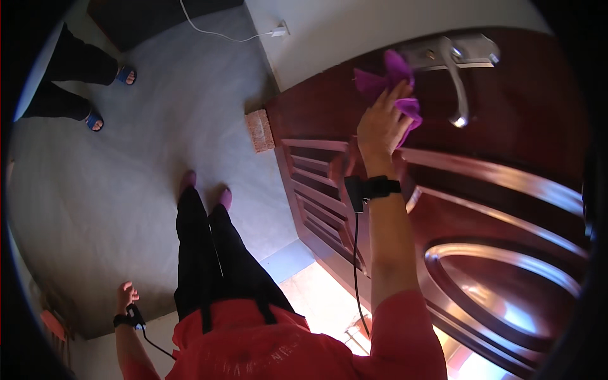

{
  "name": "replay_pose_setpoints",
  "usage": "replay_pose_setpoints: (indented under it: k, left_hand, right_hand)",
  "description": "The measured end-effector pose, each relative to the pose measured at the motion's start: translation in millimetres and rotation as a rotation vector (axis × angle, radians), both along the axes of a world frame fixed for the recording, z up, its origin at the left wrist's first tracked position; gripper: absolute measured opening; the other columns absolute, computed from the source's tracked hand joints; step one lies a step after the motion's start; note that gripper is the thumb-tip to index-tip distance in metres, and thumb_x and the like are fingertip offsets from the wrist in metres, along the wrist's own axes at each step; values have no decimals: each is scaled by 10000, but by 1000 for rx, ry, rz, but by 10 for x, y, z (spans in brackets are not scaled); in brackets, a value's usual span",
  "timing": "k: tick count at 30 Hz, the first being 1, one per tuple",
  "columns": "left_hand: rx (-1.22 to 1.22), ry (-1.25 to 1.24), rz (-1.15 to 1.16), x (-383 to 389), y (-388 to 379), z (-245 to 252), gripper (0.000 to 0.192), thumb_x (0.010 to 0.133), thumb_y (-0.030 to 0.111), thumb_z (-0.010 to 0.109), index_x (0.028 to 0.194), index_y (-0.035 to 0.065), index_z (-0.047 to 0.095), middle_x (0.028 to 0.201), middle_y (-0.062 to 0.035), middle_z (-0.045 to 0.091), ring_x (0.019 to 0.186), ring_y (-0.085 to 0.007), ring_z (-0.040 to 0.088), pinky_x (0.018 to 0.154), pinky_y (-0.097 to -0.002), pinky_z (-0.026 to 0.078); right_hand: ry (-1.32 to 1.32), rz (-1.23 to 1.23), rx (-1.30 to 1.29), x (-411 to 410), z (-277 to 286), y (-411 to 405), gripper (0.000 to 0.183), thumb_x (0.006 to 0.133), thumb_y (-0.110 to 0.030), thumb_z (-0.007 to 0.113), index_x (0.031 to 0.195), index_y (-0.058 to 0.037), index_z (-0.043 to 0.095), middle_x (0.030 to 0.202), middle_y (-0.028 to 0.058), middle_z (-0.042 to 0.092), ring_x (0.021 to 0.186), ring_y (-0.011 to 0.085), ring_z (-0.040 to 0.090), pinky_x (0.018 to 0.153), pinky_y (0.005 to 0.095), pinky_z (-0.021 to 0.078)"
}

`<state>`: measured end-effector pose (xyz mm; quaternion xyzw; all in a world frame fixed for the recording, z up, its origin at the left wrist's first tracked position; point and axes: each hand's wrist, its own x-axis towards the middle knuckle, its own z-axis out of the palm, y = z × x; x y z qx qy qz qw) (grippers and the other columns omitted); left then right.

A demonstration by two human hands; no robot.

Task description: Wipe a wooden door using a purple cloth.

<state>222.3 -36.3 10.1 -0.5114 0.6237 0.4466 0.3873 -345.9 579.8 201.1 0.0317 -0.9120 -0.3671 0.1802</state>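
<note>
A purple cloth lies bunched under and around the fingers of my right hand, against the dark red panelled door. Just right of the cloth are the silver lock plate and the lever door handle; the hand is not on the handle. Low at the left, my left hand hangs away from the door with its fingers loosely curled and nothing in it. Each wrist wears a black strap with a small device and a cable.
A brick sits on the grey floor against the door's edge. Another person's legs in blue sandals stand at upper left. A white plug with a cable is in the wall socket. A chair is at lower left.
</note>
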Motion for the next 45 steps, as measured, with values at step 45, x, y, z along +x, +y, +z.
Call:
replay_pose_setpoints:
  k: [45]
  left_hand:
    - [-74,-1036,279,1391,759,151,243,942,257,479,1136,117,520,676,-98,629,498,-237,631,360,-353,427]
  right_hand:
    - [-1031,415,452,-1131,-5760,-383,528,854,-313,520,1260,24,514,1450,148,339,1376,268,226,1105,434,181]
